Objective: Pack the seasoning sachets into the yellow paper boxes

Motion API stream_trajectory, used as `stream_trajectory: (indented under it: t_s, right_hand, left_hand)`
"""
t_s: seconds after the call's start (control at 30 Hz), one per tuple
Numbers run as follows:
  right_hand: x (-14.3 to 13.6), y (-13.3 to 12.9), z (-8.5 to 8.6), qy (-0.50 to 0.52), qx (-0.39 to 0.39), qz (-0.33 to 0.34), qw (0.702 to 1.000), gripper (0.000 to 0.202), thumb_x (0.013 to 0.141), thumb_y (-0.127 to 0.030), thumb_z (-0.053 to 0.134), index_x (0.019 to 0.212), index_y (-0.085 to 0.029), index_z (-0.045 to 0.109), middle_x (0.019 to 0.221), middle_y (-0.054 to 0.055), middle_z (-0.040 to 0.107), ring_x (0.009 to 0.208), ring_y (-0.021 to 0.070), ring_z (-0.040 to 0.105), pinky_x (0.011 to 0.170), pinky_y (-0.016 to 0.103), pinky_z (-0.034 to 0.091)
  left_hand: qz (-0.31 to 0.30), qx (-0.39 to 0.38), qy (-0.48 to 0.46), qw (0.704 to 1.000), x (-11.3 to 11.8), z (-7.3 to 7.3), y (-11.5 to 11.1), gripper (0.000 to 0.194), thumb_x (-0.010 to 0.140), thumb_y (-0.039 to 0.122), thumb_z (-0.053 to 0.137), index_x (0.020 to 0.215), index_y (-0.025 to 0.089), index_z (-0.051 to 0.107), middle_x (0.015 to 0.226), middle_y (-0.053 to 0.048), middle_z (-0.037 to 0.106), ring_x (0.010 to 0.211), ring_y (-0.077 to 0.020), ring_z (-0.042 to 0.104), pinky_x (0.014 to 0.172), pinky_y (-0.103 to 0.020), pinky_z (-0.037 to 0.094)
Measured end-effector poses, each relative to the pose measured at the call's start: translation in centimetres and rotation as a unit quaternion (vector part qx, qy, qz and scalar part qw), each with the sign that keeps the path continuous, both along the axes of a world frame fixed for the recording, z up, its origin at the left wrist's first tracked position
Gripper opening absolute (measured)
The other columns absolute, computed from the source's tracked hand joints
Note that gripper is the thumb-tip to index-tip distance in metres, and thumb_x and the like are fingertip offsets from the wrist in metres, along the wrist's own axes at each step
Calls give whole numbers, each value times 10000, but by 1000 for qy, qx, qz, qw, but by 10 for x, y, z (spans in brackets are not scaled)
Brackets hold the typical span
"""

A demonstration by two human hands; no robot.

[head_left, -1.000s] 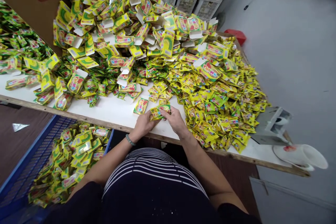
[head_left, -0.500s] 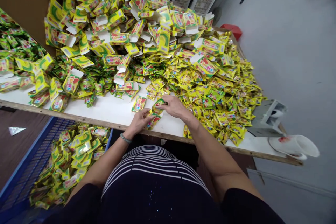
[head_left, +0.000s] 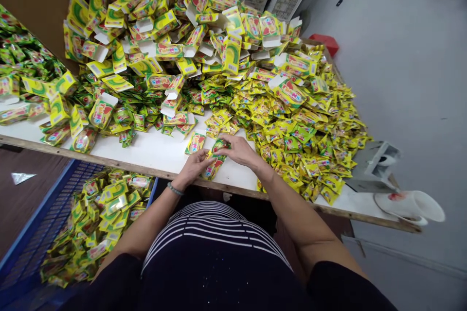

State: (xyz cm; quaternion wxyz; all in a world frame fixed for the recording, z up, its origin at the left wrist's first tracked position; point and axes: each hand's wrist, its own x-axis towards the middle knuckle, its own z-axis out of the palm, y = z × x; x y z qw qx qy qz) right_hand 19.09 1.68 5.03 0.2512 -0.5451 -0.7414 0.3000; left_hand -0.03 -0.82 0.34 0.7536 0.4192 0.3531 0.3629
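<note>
Near the table's front edge, my left hand (head_left: 195, 167) is closed on a small yellow-green box (head_left: 212, 169). My right hand (head_left: 237, 149) pinches a green packet (head_left: 219, 146) at the upper end of that box. How far the packet is inside the box cannot be made out. Another printed box (head_left: 195, 143) lies flat on the white table (head_left: 153, 155), just beyond my left fingers. A few yellow packets (head_left: 222, 119) lie behind my hands, at the edge of the big packet pile.
Open boxes (head_left: 160, 51) are heaped at the back, yellow packets (head_left: 292, 131) to the right. A blue crate (head_left: 40, 223) of boxes stands below left. A grey metal holder (head_left: 372, 167) and white container (head_left: 412, 204) are at the right end.
My right hand has shifted slightly left and down with the green packet, closer to my left hand. The camera view has moved slightly.
</note>
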Motion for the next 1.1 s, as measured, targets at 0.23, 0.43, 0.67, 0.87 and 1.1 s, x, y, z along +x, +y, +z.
stream_trajectory:
  t_s: [0.23, 0.43, 0.67, 0.87, 1.1]
  right_hand:
    - [-4, -3, -21, 53, 106, -17, 993, 256, 849, -419, 704, 728, -197, 661, 807, 41, 630, 799, 195, 574, 751, 317, 430]
    - [1, 6, -22, 0, 139, 60, 989, 182, 823, -361, 747, 724, -215, 703, 877, 53, 633, 900, 220, 547, 863, 388, 418]
    - [1, 3, -26, -33, 63, 91, 993, 242, 904, -388, 645, 758, -238, 765, 1111, 73, 627, 1139, 265, 467, 1032, 480, 354]
    - [-19, -11, -42, -32, 20, 91, 995, 305, 954, -386, 560, 790, -249, 777, 1160, 80, 620, 1161, 261, 475, 1034, 466, 381]
    - [-32, -15, -42, 40, 71, -11, 997, 206, 906, -351, 626, 787, -219, 730, 1025, 82, 674, 1014, 230, 582, 954, 412, 447]
  left_hand:
    - [8, -29, -22, 999, -7, -4, 3, 472, 604, 352, 885, 904, 147, 584, 765, 21, 680, 751, -129, 652, 755, -258, 507]
    - [-37, 10, 22, 999, -13, -6, 6, 444, 675, 426, 832, 932, 143, 607, 713, 14, 627, 725, -141, 615, 708, -262, 484]
    - [-43, 149, 156, 976, -18, -7, 9, 384, 804, 520, 677, 855, 146, 610, 717, 22, 553, 699, -123, 502, 649, -244, 407]
    - [-47, 204, 255, 944, -28, -3, 10, 380, 848, 529, 605, 828, 150, 621, 705, 16, 548, 707, -137, 485, 649, -254, 398]
    - [-5, 155, 173, 973, -30, -11, 6, 394, 779, 502, 706, 956, 154, 651, 746, -11, 627, 809, -183, 598, 739, -275, 483]
